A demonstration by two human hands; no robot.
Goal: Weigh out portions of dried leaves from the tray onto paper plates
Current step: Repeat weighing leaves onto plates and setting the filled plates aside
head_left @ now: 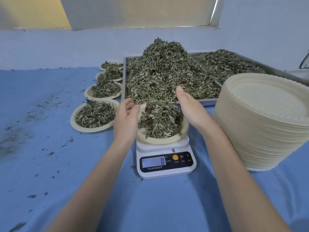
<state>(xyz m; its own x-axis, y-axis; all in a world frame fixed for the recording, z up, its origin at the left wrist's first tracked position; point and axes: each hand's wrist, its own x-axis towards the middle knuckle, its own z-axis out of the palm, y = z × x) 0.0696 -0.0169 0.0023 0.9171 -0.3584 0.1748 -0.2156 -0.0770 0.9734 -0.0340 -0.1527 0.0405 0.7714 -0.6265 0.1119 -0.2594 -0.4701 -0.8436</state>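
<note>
A metal tray (207,99) at the back holds a tall heap of dried leaves (167,71). In front of it a white digital scale (165,164) carries a paper plate (160,140) piled with leaves (160,119); the display shows the digit 8. My left hand (125,121) hovers at the plate's left side with its fingers relaxed and slightly curved, holding nothing. At the plate's right side, my right hand (190,108) is flat with fingers straight, its tips near the tray's front edge. Neither hand grips the plate.
Several filled paper plates (93,118) run in a row left of the tray. A tall stack of empty paper plates (265,121) stands at the right. Leaf crumbs are scattered over the blue table cloth (50,131). A wall rises behind the tray.
</note>
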